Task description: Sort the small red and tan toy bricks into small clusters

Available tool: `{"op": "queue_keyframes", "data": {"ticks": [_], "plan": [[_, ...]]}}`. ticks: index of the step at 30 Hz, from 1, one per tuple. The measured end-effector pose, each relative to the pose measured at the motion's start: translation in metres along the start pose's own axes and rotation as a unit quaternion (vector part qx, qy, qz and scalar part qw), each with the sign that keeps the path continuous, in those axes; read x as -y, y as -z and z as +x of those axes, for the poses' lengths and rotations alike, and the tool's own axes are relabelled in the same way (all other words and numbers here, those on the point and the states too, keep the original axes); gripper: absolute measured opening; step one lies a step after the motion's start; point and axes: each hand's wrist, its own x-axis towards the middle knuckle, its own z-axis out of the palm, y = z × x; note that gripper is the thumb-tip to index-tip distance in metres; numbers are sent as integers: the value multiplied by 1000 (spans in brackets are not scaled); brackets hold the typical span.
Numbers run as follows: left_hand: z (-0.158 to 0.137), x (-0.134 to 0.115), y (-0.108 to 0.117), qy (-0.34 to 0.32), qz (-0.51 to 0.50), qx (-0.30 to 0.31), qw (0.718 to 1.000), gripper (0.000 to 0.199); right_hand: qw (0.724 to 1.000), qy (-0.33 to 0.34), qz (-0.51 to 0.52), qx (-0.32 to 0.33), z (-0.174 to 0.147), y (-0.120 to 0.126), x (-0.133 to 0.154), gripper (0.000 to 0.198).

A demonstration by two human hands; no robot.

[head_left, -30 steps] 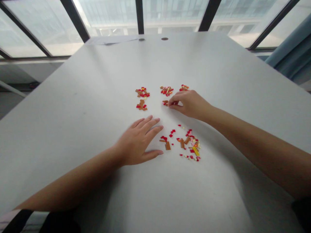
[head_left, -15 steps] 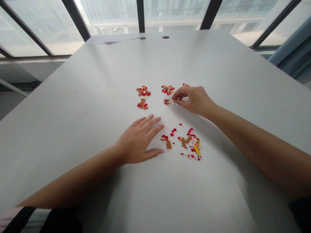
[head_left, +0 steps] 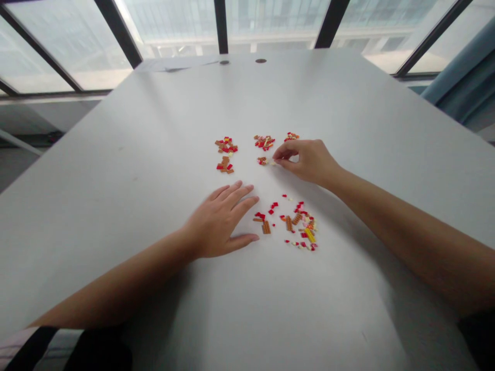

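My left hand [head_left: 218,224] lies open on the white table [head_left: 162,118], fingers spread, just left of a loose scatter of small toy building bricks [head_left: 309,235] in red, brown, yellow, pink and cream. Farther out, my right hand [head_left: 303,159] has thumb and forefinger pinched together at the tabletop. A small cream brick [head_left: 273,163] shows at those fingertips, partly hidden. Directly left of it sits a little brick cluster [head_left: 262,161], red, brown and cream. Behind are a larger mixed pile [head_left: 264,142] and another pile [head_left: 291,136], the latter partly covered by my right hand.
Two more brick piles lie to the left, one red and brown [head_left: 226,145], one mostly brown [head_left: 225,165]. Papers [head_left: 170,65] rest at the table's far edge beside two round inserts [head_left: 261,61]. Windows stand beyond, with a blue curtain [head_left: 464,87] at right.
The view has shifted slightly, showing more of the far-right pile. My right fingertips sit slightly farther from the small cluster, with the cream brick still at them. My left hand stays put.
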Motion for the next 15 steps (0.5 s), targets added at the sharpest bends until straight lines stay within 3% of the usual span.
{"op": "queue_keyframes", "data": {"ticks": [7,15], "plan": [[1,0,1,7,10,2,1000,70,999,15,45,10,-3,-2,5,20],[1,3,2,0,23,1,1000,69,1000,20,-9,-4,-31,12,0,27]]}}
